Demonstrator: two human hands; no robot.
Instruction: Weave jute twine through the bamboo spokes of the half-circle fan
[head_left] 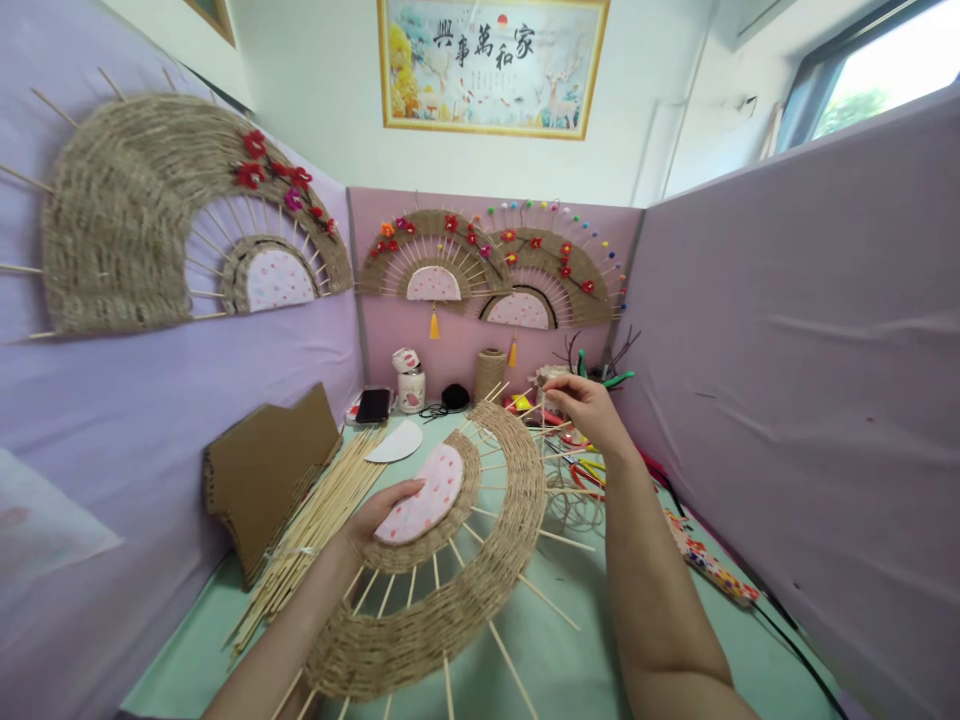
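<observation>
A half-woven jute fan (480, 580) with bamboo spokes lies on the green table (570, 650). Its hub is a pink dotted fabric semicircle (427, 492). My left hand (375, 515) grips the fan at the hub, thumb on the pink fabric. My right hand (589, 405) is raised over the fan's far end, fingers pinched on a thin jute twine (543, 440) that runs down toward the weave. The twine leads to loose coils (574, 505) beside the fan.
A bundle of bamboo sticks (322, 520) and cardboard pieces (270, 470) lie at left. A twine spool (489, 373), mug (410, 388), phone (373, 404), pliers and scissors (589, 470) sit at the back. Finished fans (120, 230) hang on the purple partitions.
</observation>
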